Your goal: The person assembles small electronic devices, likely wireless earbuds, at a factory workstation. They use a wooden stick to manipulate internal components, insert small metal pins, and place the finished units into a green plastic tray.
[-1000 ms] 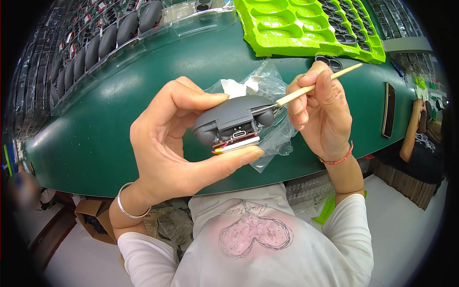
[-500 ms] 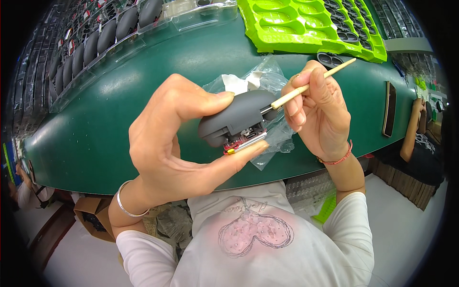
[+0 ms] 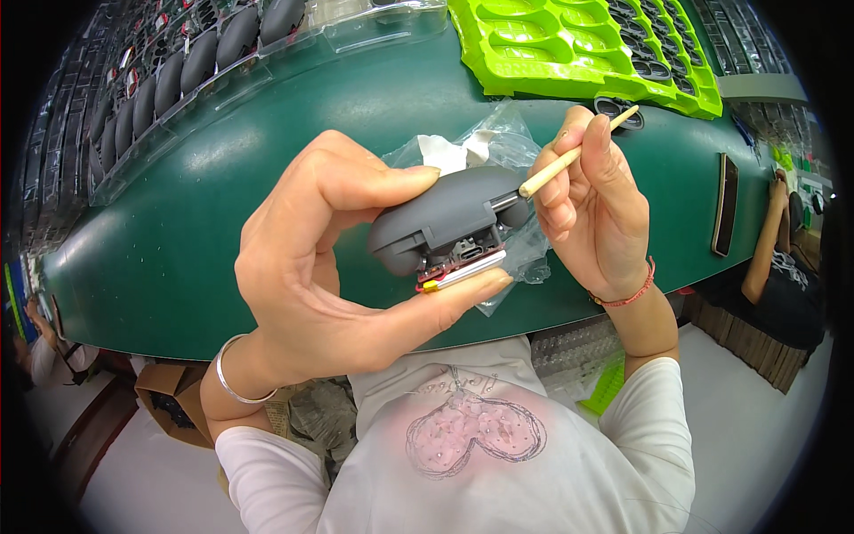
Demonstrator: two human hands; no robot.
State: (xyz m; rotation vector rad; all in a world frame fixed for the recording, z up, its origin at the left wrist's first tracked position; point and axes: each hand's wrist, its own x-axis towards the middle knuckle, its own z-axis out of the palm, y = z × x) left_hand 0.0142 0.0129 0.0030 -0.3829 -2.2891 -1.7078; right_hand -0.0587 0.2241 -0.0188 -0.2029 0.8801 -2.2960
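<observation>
Two hands above the green bench [image 3: 205,222], left hand [image 3: 329,267] pinching a grey case [image 3: 440,218], right hand [image 3: 592,209] gripping a wooden stick [image 3: 574,162] touching its edge.

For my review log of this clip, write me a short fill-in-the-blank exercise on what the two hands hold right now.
1. The left hand pinches a rounded ____ plastic housing between thumb and fingers.
2. The right hand holds a thin ____ stick whose tip touches the housing.
3. A crinkled clear plastic bag lies on the ____ tabletop.

Missing words: grey; wooden; green
</observation>
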